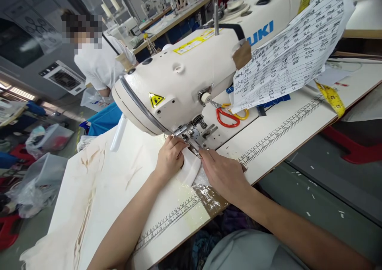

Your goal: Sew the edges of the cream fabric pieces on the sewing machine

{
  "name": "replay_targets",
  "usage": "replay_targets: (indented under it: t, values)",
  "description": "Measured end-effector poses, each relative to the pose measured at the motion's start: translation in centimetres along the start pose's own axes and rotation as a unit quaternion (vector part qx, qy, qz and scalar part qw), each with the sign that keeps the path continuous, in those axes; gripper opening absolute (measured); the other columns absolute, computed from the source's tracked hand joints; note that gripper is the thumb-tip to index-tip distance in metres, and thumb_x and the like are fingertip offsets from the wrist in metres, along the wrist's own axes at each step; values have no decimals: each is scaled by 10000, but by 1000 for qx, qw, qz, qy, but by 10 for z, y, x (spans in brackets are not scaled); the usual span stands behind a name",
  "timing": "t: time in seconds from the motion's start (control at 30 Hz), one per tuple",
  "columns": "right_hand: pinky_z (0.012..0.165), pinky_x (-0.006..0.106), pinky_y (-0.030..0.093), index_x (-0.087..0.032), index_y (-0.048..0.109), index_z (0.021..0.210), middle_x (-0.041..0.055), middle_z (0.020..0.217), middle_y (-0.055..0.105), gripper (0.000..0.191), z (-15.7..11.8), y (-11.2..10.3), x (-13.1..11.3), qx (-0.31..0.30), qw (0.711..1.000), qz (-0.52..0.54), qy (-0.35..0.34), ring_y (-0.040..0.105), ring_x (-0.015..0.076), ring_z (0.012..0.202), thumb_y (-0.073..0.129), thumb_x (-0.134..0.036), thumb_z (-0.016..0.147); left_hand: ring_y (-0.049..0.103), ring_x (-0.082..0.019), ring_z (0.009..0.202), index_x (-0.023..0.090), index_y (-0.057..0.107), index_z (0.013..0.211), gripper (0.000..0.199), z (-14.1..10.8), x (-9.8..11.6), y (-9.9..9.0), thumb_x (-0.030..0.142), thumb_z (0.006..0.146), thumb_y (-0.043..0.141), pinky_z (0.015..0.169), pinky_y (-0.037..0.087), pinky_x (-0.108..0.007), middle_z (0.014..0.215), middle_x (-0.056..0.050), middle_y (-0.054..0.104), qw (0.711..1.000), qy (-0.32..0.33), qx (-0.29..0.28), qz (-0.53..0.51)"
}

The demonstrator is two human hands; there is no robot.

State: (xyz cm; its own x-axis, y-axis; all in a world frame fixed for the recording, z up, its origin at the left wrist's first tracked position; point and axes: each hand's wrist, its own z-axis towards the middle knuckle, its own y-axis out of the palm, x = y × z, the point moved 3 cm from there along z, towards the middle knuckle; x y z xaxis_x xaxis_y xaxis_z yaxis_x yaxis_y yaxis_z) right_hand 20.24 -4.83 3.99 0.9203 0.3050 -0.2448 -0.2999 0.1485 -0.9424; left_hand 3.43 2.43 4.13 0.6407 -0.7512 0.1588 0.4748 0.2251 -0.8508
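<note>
A small folded piece of white fabric (191,167) lies on the bed of a white sewing machine (167,77), just in front of the needle area. My left hand (170,157) is closed at the fabric's left edge, its fingers curled close beside the presser foot (194,145). On the other side, my right hand (224,172) pinches the fabric's right edge with fingertips near the metal parts. My fingers partly cover the fabric, and the needle tip cannot be made out. Clear tape over a brown patch (210,200) shows on the table edge below.
Red-and-yellow scissors (228,118) lie behind the machine's needle end. A handwritten sheet (286,55) hangs on the machine arm, near a yellow tape measure (332,98). Pale cloth (79,218) spreads over the left of the table. A person in white (100,59) stands beyond.
</note>
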Motion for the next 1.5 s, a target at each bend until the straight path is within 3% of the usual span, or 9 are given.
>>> replay_targets:
  t: [0.17, 0.27, 0.43, 0.6, 0.8, 0.9, 1.2, 1.5]
  values:
    - [453, 291, 413, -134, 601, 1144, 54, 895, 743, 234, -28, -9, 7, 71, 995, 73, 1, 687, 178, 585, 446, -174, 974, 579, -234, 979, 170, 643, 1080, 309, 2, 10, -14, 66, 867, 445, 832, 560, -386, 1066, -103, 624, 994, 46, -94, -5]
    - [457, 263, 441, -172, 574, 1002, 11, 775, 712, 159, -56, -18, 13, 66, 983, 172, -23, 672, 158, 567, 426, -143, 951, 546, -264, 1013, 131, 637, 1130, 333, 1, 19, -18, 88, 860, 445, 847, 569, -404, 1104, -126, 598, 989, 53, -137, 31]
    - [506, 242, 488, -168, 557, 1064, 6, 762, 704, 229, -82, -29, 22, 66, 983, 155, -69, 688, 144, 601, 350, -118, 979, 517, -296, 1025, 58, 643, 1114, 299, -5, 40, -7, 138, 903, 446, 885, 570, -473, 1141, -170, 578, 990, -25, -113, 75]
    - [577, 267, 509, -139, 554, 1204, 70, 909, 712, 281, -76, -29, 24, 118, 986, 73, -94, 709, 176, 712, 349, -144, 1011, 525, -296, 1156, 19, 572, 1264, 392, -14, 51, 1, 176, 957, 385, 1000, 544, -472, 1256, -186, 574, 992, -66, -91, 63]
    - [583, 256, 503, -139, 569, 1178, 57, 848, 670, 287, -79, -25, 21, 90, 985, 74, -127, 679, 158, 677, 332, -135, 1016, 503, -259, 1297, 74, 569, 1310, 420, -21, 41, -8, 170, 959, 360, 1142, 452, -479, 1345, -143, 580, 991, -49, -120, -14]
    - [582, 259, 501, -145, 569, 1170, 60, 874, 662, 284, -81, -25, 23, 74, 987, 79, -122, 666, 155, 672, 333, -139, 1013, 490, -272, 1318, 96, 569, 1322, 428, -22, 39, -9, 187, 959, 361, 1140, 447, -510, 1367, -138, 567, 991, -48, -126, -16]
    - [493, 243, 452, -149, 571, 1085, 52, 881, 646, 246, -70, -28, 23, 68, 991, 35, -111, 630, 137, 606, 345, -118, 993, 421, -327, 1366, -8, 459, 1390, 496, -23, 49, 1, 241, 976, 347, 1143, 427, -532, 1408, -216, 505, 989, -67, -125, 39]
    - [467, 225, 400, -161, 571, 1069, 47, 886, 642, 233, -60, -27, 23, 69, 992, -4, -103, 610, 125, 600, 368, -100, 972, 422, -329, 1353, 54, 423, 1427, 496, -22, 51, 0, 260, 987, 324, 1119, 432, -536, 1400, -200, 496, 987, -76, -131, 57]
